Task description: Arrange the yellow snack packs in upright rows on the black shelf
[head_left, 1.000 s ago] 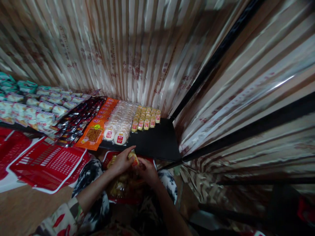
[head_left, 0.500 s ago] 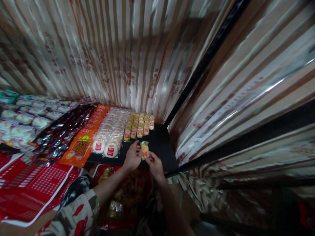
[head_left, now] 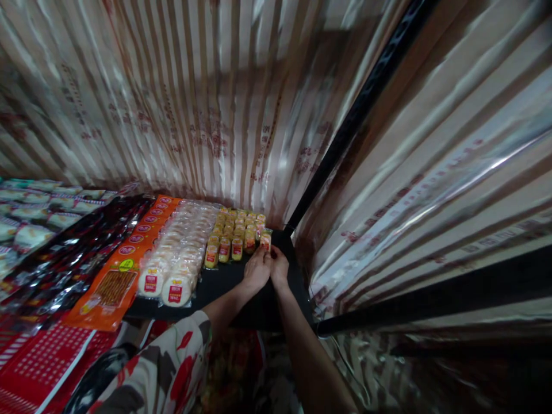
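A small yellow snack packet with a red label (head_left: 265, 240) is at the right end of the front row of like packets (head_left: 237, 248) on a black shelf (head_left: 219, 287). My left hand (head_left: 257, 270) is closed at its lower left side, the fingertips pressed against it. From the lower right my right hand (head_left: 279, 267) pinches the same packet. The fingers partly cover its lower end. Round white wrapped crackers (head_left: 176, 290) with red labels lie in columns to the left of the yellow packets.
Orange snack bags (head_left: 113, 290), dark shiny packets (head_left: 81, 250) and white packets (head_left: 34, 237) fill the shelf farther left. Below is a red basket (head_left: 52, 359). A black post (head_left: 340, 144) rises at the right corner, before striped sheeting (head_left: 224, 98).
Both hands have moved forward and slightly right with the yellow packet, from above the shelf's front part to the end of the packet row. The view has shifted a little.
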The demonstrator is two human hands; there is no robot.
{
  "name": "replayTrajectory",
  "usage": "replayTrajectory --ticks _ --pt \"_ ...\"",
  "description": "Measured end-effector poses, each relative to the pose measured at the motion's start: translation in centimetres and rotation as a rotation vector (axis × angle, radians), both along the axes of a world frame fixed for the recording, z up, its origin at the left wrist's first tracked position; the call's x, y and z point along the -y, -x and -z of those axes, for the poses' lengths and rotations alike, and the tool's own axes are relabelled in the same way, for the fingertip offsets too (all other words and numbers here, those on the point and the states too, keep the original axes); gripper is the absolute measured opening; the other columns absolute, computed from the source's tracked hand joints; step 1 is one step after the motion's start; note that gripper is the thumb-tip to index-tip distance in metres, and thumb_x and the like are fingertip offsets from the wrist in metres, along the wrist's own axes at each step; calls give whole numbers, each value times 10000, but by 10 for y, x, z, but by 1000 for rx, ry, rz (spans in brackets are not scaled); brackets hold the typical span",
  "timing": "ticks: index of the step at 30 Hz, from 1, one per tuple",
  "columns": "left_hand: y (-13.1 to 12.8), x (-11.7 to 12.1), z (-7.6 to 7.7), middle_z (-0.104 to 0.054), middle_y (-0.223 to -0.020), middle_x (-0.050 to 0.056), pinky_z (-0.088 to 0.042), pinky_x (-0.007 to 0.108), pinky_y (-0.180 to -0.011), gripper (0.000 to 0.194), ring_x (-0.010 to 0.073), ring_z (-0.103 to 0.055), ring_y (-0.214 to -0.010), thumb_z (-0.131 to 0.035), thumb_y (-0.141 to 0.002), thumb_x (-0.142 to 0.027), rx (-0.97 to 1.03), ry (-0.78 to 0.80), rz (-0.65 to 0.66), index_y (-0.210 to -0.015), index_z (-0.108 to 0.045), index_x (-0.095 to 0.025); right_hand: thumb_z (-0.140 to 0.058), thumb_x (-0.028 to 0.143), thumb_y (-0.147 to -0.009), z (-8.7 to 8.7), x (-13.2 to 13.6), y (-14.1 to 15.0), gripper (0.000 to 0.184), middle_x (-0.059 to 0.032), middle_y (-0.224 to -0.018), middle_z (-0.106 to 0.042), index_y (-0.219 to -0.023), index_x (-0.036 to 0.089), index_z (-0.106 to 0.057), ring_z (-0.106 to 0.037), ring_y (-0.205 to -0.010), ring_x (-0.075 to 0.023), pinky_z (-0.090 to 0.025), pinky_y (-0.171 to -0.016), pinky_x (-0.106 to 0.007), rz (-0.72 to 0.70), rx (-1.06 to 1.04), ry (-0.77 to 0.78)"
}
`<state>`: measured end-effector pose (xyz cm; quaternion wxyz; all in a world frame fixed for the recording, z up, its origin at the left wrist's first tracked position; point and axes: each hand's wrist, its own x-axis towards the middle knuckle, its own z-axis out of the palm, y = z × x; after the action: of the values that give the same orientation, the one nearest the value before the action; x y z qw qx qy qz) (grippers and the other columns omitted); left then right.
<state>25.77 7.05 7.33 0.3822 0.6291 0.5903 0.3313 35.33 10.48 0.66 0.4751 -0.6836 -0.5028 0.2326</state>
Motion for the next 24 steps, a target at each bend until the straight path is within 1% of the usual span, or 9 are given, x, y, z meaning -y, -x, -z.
replayTrajectory --ticks 3,6,9,11,14,16,18,20,24 --pt "-6 -7 -8 -459 -1374 111 -273 309 -1108 419 190 -413 -1282 -364 -880 -201 -29 42 -9 -1265 -504 -115 -470 331 -715 0 -13 -2 355 -90 -941 -689 -963 153 -649 -629 -826 -193 -478 -783 -306 -15 18 -19" --pt "-8 -13 -13 -480 -1356 112 -278 324 -1104 404 203 -425 -1273 -375 -873 -196 -25 58 -16 -1237 -535 -124 -450 310 -695 -1 -19 -1 355 -84 -953 -679 -960 158 -631 -616 -840 -191 -464 -792 -302 -39 33 -30" --pt "-8 -16 -17 -465 -1365 131 -265 325 -1106 410 204 -415 -1280 -361 -878 -189 -39 87 -5 -1244 -525 -102 -427 285 -691 -2 -20 1 346 -67 -922 -673 -970 167 -592 -608 -803 -178 -457 -743 -280 -56 29 -38" --pt "-7 -18 -18 -453 -1373 136 -253 306 -1107 421 194 -401 -1290 -350 -882 -184 -50 106 2 -1261 -504 -86 -436 281 -691 -3 -20 4 318 -50 -846 -664 -960 172 -565 -598 -734 -173 -443 -677 -268 -33 51 -9" --pt "-5 -19 -17 -443 -1383 130 -249 280 -1104 428 182 -385 -1300 -346 -887 -192 -46 112 7 -1278 -486 -89 -459 285 -697 -5 -20 7 247 -21 -734 -622 -907 181 -536 -564 -647 -165 -404 -612 -260 8 113 25" --pt "-4 -21 -15 -430 -1390 143 -245 279 -1105 430 188 -372 -1308 -346 -888 -197 -44 121 6 -1276 -488 -75 -449 272 -707 -5 -20 8 202 -9 -711 -596 -874 189 -526 -546 -636 -161 -387 -604 -256 9 156 15" --pt "-4 -22 -13 -422 -1393 154 -233 288 -1112 426 196 -357 -1317 -351 -887 -196 -46 132 1 -1266 -496 -65 -433 247 -708 -6 -20 8 179 -13 -743 -581 -851 193 -526 -537 -662 -159 -380 -616 -254 -3 206 2" --pt "-5 -23 -10 -424 -1396 141 -221 297 -1119 416 193 -349 -1322 -354 -887 -195 -44 130 -9 -1257 -508 -84 -423 225 -704 -6 -20 9 182 -26 -806 -567 -845 193 -534 -527 -695 -158 -378 -627 -251 0 252 7" --pt "-5 -25 -4 -439 -1388 127 -239 309 -1119 408 192 -366 -1312 -363 -878 -179 -23 100 -14 -1249 -518 -110 -424 228 -711 -6 -19 10 246 -41 -899 -525 -922 192 -545 -504 -688 -151 -374 -608 -247 51 276 33"
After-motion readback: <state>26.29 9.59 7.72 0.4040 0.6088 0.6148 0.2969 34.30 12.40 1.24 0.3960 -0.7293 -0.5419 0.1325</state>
